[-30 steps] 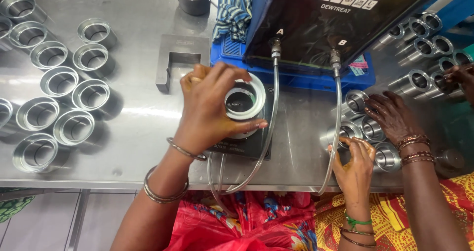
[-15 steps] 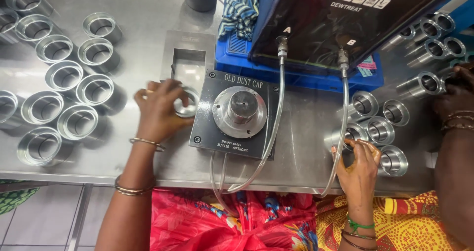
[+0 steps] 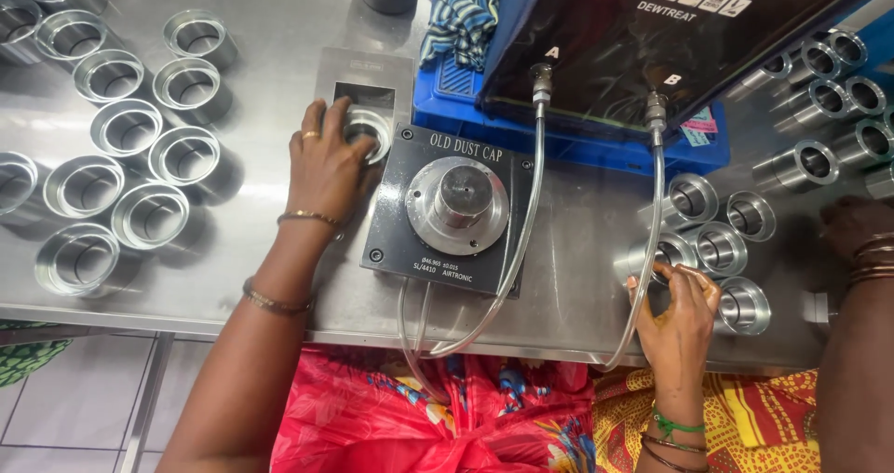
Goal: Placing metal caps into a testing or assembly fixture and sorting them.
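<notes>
Resting palm-down on the steel table [image 3: 279, 26], left hand [image 3: 326, 161] with fingers curled over a metal ring [image 3: 371, 130] set on a grey gauge plate [image 3: 368, 77]; most of the ring hidden under the fingers, only its right rim showing. Just right of it, black fixture block [image 3: 452, 208] with a bare round steel post [image 3: 463, 194] at its centre. Right hand [image 3: 678, 310] near the table's front edge, fingertips pinching the rim of another ring [image 3: 663, 254], partly covered by the thumb and crossed by a clear hose [image 3: 652, 212]. Grip on the hose itself hard to tell. More rings [image 3: 722, 217] clustered beside it, and rows of rings [image 3: 121, 128] well apart on the left, several cut off by the frame. Dark instrument [image 3: 652, 35] on a blue tray [image 3: 521, 128] cropped at the top. Another person's hand [image 3: 852, 226] at the right edge, fingers out of view
</notes>
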